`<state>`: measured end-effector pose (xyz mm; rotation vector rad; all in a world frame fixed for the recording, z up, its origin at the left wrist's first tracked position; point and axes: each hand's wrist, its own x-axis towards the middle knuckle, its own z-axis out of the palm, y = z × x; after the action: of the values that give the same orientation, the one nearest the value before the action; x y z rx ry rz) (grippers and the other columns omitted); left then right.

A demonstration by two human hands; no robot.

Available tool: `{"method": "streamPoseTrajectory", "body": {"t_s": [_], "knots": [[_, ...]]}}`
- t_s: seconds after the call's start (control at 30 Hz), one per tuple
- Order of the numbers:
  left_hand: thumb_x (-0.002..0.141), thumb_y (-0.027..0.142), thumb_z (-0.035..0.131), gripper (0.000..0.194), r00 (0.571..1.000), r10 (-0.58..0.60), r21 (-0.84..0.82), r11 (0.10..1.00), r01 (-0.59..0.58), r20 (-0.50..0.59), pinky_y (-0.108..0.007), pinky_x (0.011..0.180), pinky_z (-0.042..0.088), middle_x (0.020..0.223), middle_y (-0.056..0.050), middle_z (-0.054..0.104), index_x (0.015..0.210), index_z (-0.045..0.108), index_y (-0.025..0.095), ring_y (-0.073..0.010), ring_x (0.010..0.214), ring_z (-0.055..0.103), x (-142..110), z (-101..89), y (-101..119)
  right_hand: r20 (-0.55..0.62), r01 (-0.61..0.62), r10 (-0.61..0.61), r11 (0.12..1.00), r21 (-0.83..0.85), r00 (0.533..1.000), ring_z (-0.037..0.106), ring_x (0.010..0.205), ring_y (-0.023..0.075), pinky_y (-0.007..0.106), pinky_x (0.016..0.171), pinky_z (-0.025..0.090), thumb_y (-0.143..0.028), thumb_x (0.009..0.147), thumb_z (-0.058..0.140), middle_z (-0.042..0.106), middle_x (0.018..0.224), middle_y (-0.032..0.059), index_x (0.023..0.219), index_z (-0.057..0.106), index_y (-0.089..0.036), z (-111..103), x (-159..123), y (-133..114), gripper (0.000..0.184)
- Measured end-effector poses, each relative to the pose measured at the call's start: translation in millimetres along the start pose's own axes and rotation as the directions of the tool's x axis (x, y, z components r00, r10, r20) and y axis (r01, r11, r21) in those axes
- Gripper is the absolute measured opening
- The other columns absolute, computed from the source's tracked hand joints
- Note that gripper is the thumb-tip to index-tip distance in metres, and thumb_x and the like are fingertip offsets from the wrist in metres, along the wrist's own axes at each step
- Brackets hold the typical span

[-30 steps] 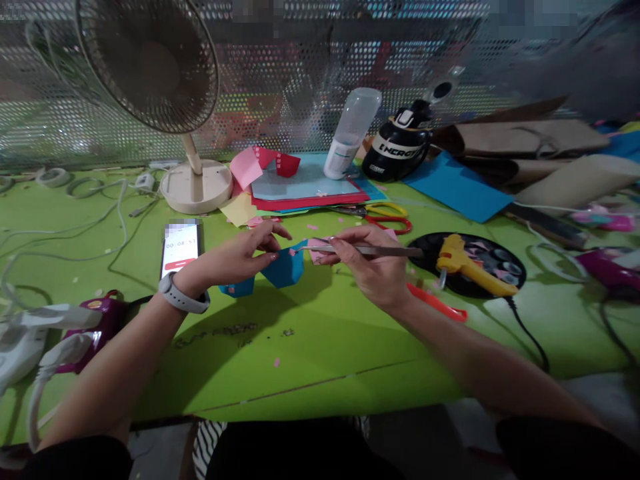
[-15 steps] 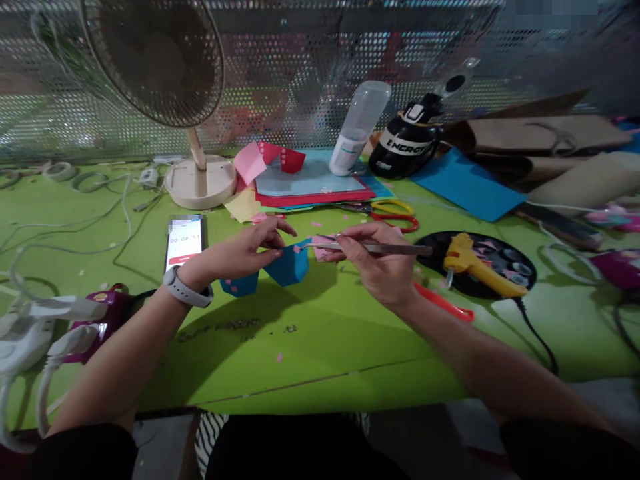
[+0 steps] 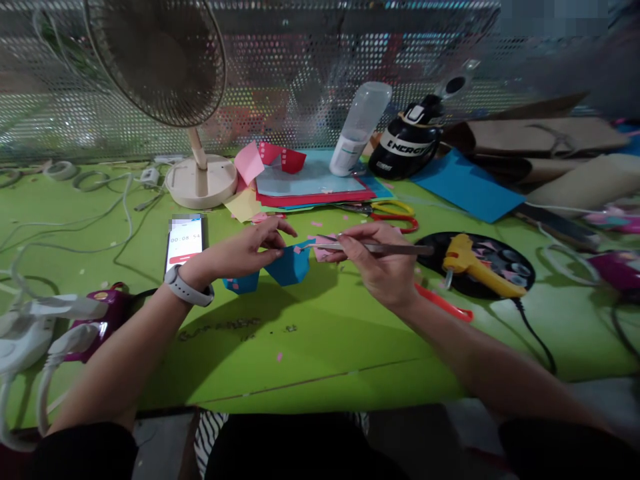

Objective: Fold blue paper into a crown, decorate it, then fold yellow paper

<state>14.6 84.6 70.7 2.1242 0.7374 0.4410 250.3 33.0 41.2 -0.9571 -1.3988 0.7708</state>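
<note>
My left hand (image 3: 253, 248) grips a folded blue paper piece (image 3: 287, 267) by its upper edge, thumb in front. Small pink squares show on the paper's left part, which is partly covered by the hand. In my right hand (image 3: 377, 260) is a pair of metal tweezers (image 3: 373, 247), held level and pointing left. A tiny pink paper square (image 3: 299, 250) sits at their tips, against the blue paper's top edge. Just behind the tweezers lies a larger pink paper piece (image 3: 324, 253). Below, small dark bits (image 3: 240, 323) are scattered on the green table (image 3: 320, 353).
On the right a yellow glue gun (image 3: 467, 263) rests on a black round tray (image 3: 525, 270). Scissors (image 3: 395, 217) and coloured paper sheets (image 3: 315, 179) lie behind my hands. To the left stand a phone (image 3: 185, 243), a fan (image 3: 200, 180) and plugged cables (image 3: 65, 327).
Both hands stay almost still, with the tweezer tips at the blue paper's edge. The left part of the blue paper has shifted very slightly.
</note>
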Motion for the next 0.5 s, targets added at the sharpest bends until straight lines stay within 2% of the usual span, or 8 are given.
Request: {"method": "streamPoseTrajectory", "body": {"t_s": [0.5], "knots": [[0.093,0.024,0.049,0.032,0.997,-0.033,0.015,0.999,0.034,-0.070,-0.032,0.079,0.049,0.104,-0.010,0.064,0.123,0.046,0.017,-0.0183,0.094,0.062,3.3,6.4,3.2,-0.035,-0.038,0.038,0.999,0.019,0.999,0.072,0.059,0.0191,0.032,0.054,0.062,-0.038,0.083,0.071,0.072,0.073,0.0003,0.087,0.062,-0.023,1.5,1.1,3.7,0.018]]}}
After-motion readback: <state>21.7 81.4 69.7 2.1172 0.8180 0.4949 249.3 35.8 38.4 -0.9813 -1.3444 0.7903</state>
